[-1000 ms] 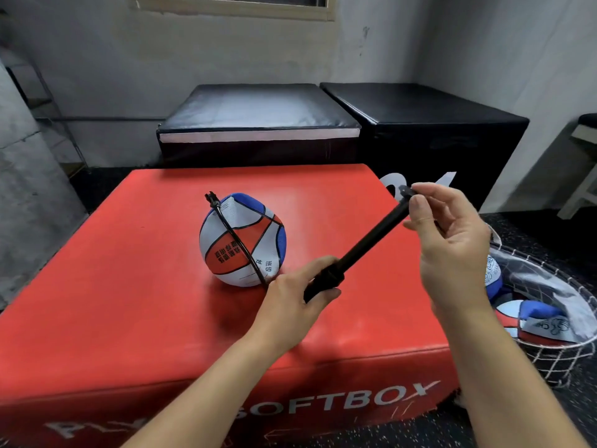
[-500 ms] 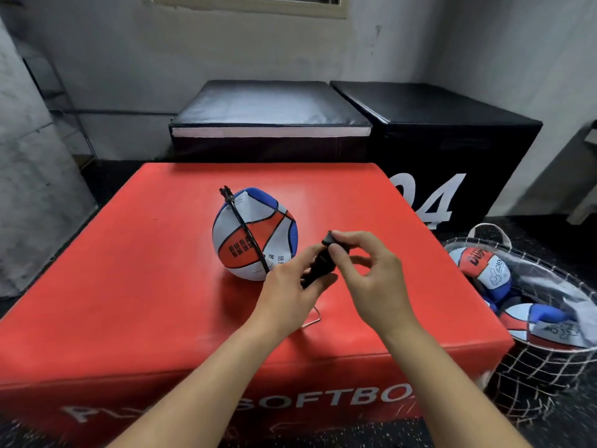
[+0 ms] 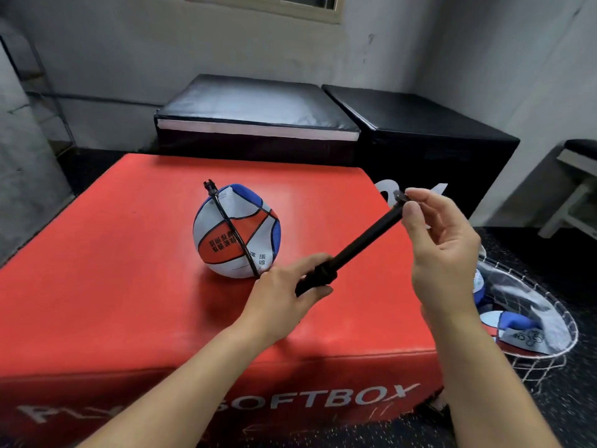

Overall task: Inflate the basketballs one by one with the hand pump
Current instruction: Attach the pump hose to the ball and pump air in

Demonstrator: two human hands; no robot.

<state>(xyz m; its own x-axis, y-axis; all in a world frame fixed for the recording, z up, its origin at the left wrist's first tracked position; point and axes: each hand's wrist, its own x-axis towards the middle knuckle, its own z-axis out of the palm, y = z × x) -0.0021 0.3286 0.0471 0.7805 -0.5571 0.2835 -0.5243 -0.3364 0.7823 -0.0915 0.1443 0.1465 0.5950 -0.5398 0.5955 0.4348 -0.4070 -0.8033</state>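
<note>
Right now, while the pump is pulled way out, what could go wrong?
1. The basketball sits loose on the red soft box with no hand on it. A hard push might roll it and tug the hose out.
2. The right hand only pinches the pump handle with its fingertips, so it might slip. The left hand holds the pump barrel.

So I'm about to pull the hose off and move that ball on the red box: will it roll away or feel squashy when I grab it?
The basketball looks underfilled: its panels are dented and creased, so it will probably give under the fingers. It sits on a flattened base on the red soft box, so it seems unlikely to roll far. The hose draped over it may tug it.
</note>
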